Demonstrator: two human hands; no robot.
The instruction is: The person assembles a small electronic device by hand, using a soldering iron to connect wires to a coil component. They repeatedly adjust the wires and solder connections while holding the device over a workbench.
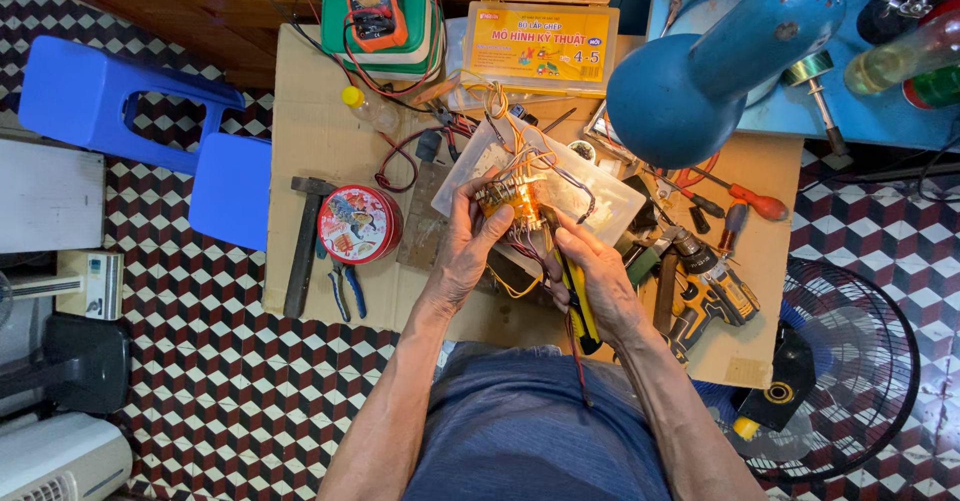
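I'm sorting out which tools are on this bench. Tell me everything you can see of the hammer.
The hammer lies flat on the brown cardboard sheet, near its left edge, left of the round red tin. Its dark metal head points away from the person, and its long dark handle runs back toward them, slightly tilted. It looks worn. Neither hand touches it; whether it touches the tin cannot be told.

a: we see bright, even daylight, and the blue lamp [700, 71] throws a warm glow on the coil [510, 196].

b: we find it sharp in the middle, with soft shadows and the edges bowed.
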